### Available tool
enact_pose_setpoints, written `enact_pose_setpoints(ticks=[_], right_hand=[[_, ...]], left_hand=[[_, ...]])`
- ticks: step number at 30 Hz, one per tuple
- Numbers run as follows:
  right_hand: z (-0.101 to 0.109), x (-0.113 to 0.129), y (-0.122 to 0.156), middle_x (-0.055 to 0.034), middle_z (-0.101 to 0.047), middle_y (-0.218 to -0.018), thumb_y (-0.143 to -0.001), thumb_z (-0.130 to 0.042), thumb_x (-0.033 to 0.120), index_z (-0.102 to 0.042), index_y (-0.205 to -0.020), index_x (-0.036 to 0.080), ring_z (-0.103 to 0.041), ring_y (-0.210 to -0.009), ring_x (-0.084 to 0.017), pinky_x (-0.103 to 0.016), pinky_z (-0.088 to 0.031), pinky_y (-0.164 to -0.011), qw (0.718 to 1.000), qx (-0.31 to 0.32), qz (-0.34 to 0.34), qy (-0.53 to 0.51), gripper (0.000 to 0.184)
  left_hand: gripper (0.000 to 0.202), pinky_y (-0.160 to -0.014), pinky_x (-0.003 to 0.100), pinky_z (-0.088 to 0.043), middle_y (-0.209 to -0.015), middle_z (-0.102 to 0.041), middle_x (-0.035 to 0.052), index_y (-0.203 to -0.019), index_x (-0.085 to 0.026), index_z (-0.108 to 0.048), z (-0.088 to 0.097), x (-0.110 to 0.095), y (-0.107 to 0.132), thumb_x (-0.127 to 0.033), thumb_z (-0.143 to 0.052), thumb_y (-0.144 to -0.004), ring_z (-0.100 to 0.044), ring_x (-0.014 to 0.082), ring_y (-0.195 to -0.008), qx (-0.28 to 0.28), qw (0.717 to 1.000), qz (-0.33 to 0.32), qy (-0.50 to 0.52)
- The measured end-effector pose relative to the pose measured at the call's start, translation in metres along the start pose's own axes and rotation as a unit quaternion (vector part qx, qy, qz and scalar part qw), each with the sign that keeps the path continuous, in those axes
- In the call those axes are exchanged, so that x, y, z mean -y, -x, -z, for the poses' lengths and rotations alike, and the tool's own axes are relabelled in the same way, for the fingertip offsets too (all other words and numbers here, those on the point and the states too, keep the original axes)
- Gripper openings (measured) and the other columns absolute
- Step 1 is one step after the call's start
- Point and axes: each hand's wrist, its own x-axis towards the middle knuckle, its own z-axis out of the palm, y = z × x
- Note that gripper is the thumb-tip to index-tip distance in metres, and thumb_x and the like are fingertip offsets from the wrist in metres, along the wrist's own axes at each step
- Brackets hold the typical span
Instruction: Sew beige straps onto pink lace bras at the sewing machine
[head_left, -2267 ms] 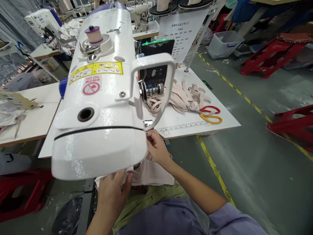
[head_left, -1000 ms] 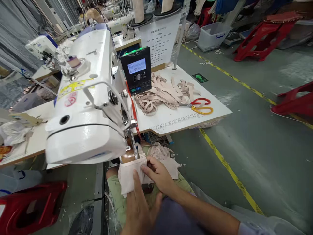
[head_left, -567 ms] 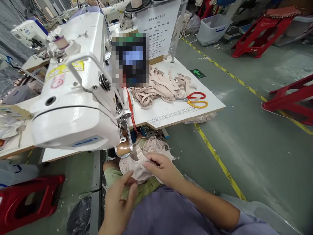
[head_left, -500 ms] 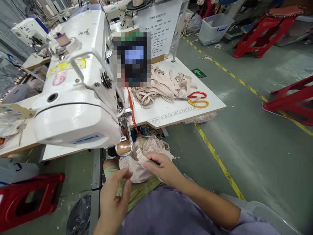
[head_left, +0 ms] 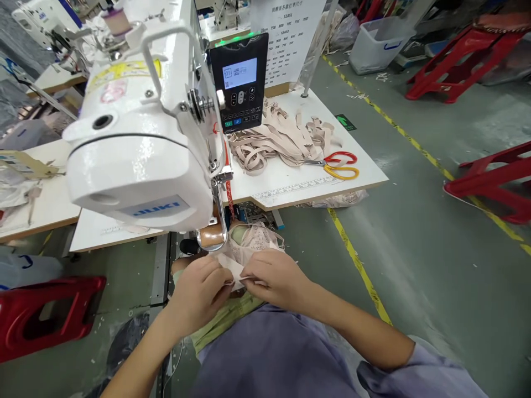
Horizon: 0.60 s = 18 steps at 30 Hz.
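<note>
Left hand (head_left: 203, 283) and right hand (head_left: 276, 279) are both pinching near edge of beige garment (head_left: 237, 255), which is sitting at 4 o'clock from sewing-machine head (head_left: 141, 177), scissors (head_left: 341, 170) lying toward 2 o'clock from it.

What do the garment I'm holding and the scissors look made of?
The garment looks like matte, folding fabric with lacy openwork; fibre unclear. The scissors have probably steel blades, from their grey sheen, and glossy red and yellow handles, likely plastic.
</note>
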Motion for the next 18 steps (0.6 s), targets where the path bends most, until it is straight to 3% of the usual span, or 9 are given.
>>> enact_pose_setpoints(ticks=[2, 6, 14, 18], right_hand=[[0.0, 0.0, 0.002, -0.001, -0.065, -0.072, -0.095, -0.056, 0.013, -0.062, -0.082, 0.019, -0.052, -0.067, -0.014, -0.028, -0.037, -0.064, 0.997, -0.028, 0.051, 0.046, 0.016], [-0.002, 0.002, 0.003, 0.0008, -0.063, -0.067, -0.095, -0.055, 0.01, -0.061, -0.086, 0.019, -0.049, -0.063, -0.014, -0.029, -0.04, -0.067, 0.988, -0.06, 0.118, 0.081, 0.015], [-0.009, 0.003, 0.006, 0.0022, -0.062, -0.067, -0.092, -0.059, 0.009, -0.063, -0.09, 0.019, -0.047, -0.061, -0.013, -0.03, -0.042, -0.069, 0.984, -0.08, 0.144, 0.065, 0.011], [-0.01, 0.003, 0.007, 0.0022, -0.062, -0.065, -0.092, -0.061, 0.013, -0.064, -0.089, 0.022, -0.049, -0.059, -0.014, -0.03, -0.041, -0.066, 0.988, -0.049, 0.132, 0.062, 0.01]], left_hand=[[0.013, -0.056, 0.031, -0.04, -0.066, -0.056, -0.0005, -0.091, -0.019, -0.057, -0.007, 0.001, 0.007, -0.005, -0.058, -0.091, -0.048, 0.0165, -0.062, -0.068, 0.995, -0.052, -0.044], [0.019, -0.063, 0.032, -0.051, -0.062, -0.058, -0.002, -0.088, -0.018, -0.059, -0.014, -0.003, 0.018, 0.0, -0.066, -0.085, -0.054, 0.0156, -0.062, -0.173, 0.975, -0.11, -0.086], [0.018, -0.068, 0.033, -0.061, -0.061, -0.06, -0.0028, -0.083, -0.018, -0.062, -0.008, -0.008, 0.019, -0.001, -0.064, -0.085, -0.06, 0.0137, -0.059, -0.211, 0.967, -0.109, -0.095], [0.019, -0.07, 0.033, -0.062, -0.06, -0.061, -0.0031, -0.081, -0.019, -0.062, -0.006, -0.007, 0.019, -0.001, -0.065, -0.085, -0.06, 0.0135, -0.059, -0.199, 0.969, -0.109, -0.101]])
